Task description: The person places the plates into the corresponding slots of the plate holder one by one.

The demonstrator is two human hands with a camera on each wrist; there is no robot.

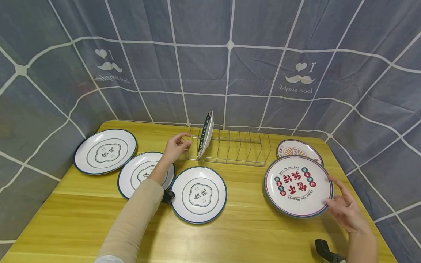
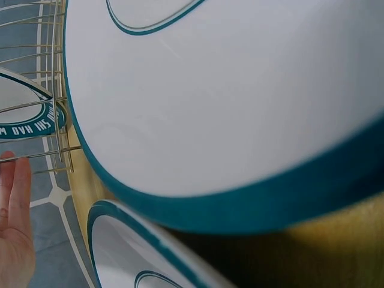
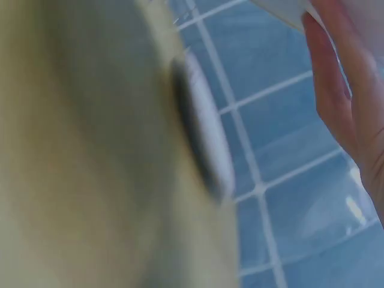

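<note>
At the left end of a wire dish rack (image 1: 236, 161), my left hand (image 1: 177, 147) holds the end wire between thumb and fingers. In the left wrist view the fingers (image 2: 19, 192) meet that wire. One plate (image 1: 205, 134) with a dark lettered rim stands on edge in the rack near this hand. My right hand (image 1: 348, 208) grips the right rim of a white plate (image 1: 315, 195) with red characters, tilted above the table. A smaller patterned plate (image 1: 307, 147) lies partly hidden behind it. The right wrist view shows the fingers (image 3: 360, 66) against a plate's underside.
Three white plates with blue-green rims lie on the wooden table (image 1: 250, 226): one far left (image 1: 95, 160), one under my left forearm (image 1: 126, 179), one front middle (image 1: 198, 213). A grey tiled-pattern cloth (image 1: 204, 73) hangs behind and at both sides.
</note>
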